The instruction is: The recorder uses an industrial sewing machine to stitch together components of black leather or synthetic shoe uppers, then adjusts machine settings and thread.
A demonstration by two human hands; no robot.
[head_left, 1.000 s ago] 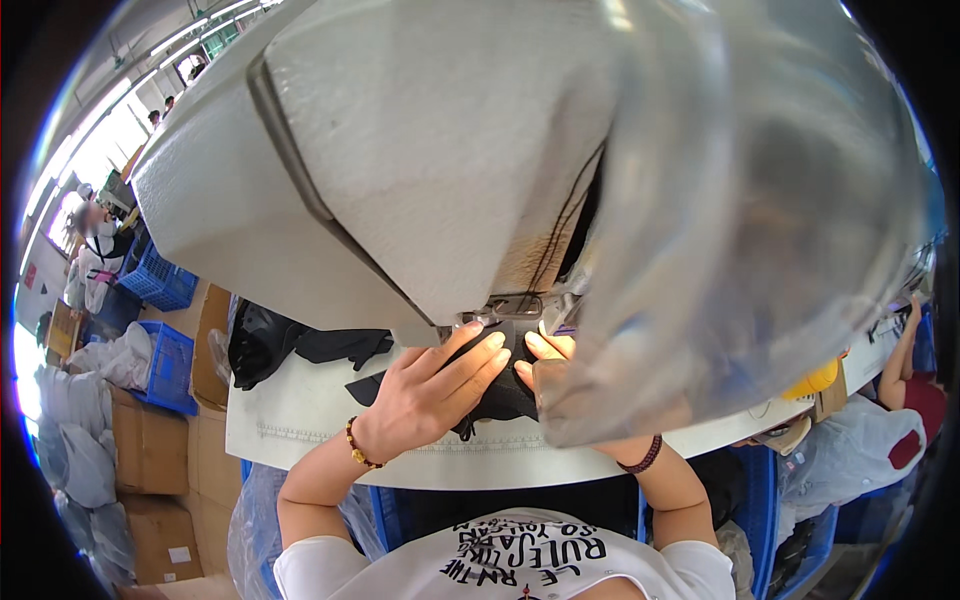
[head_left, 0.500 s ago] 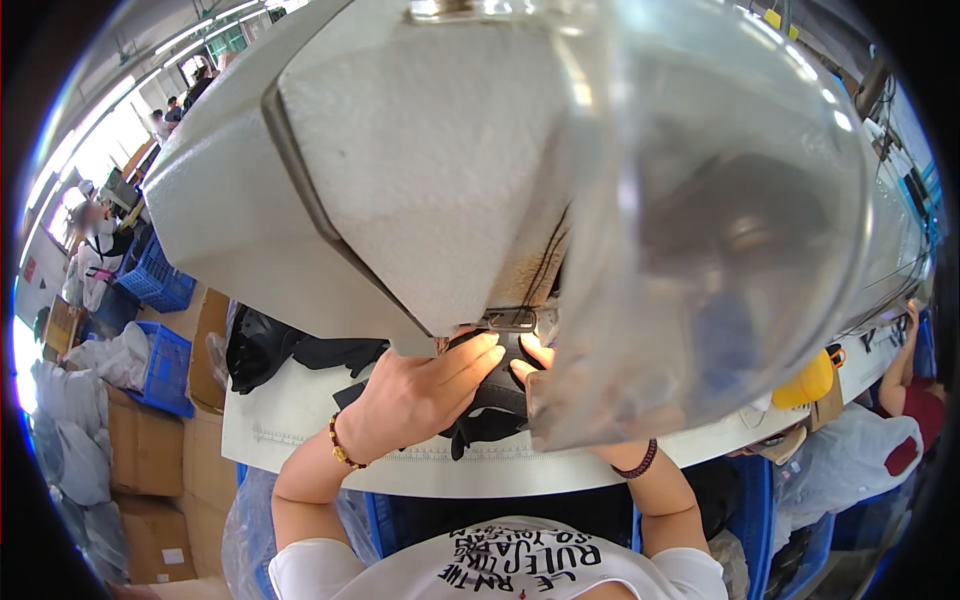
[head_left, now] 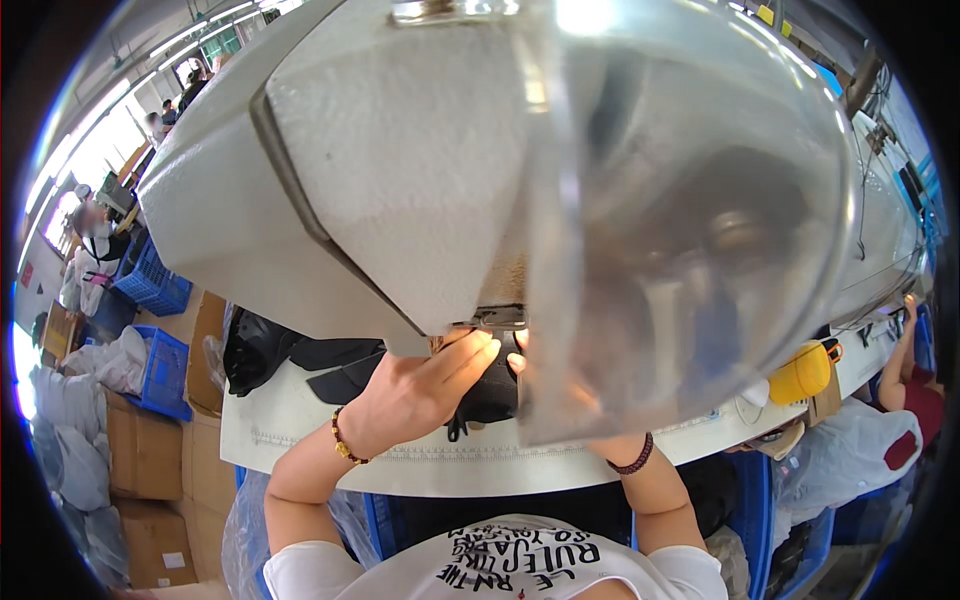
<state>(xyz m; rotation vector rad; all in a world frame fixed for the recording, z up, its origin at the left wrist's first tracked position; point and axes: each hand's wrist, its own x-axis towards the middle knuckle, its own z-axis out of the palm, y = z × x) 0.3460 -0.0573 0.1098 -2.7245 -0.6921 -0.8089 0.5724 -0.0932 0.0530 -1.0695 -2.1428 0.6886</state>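
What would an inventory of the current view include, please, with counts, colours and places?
Machine: one, pale grey, upper middle.
Clear shield: one, transparent, upper right.
Table: one, white, centre.
Ruler scale: one, dark marks, table's near edge.
Workpiece: one visible, black, just below the machine.
Loose pieces: several, black, table's left.
Container: one, yellow, table's right.
Crates: at least two, blue, left.
Bins: several, blue, below the table.
Cardboard boxes: several, brown, lower left.
Plastic bags: several, whitish, left and right.
Lights: several, white, top left.
Co-workers: several, one in dark red, upper left, far right.
Shirt: one, white, bottom.
Bracelets: two, dark, one per wrist.
Left hand: one, bare, on the workpiece.
Right hand: one, bare, partly behind the shield.
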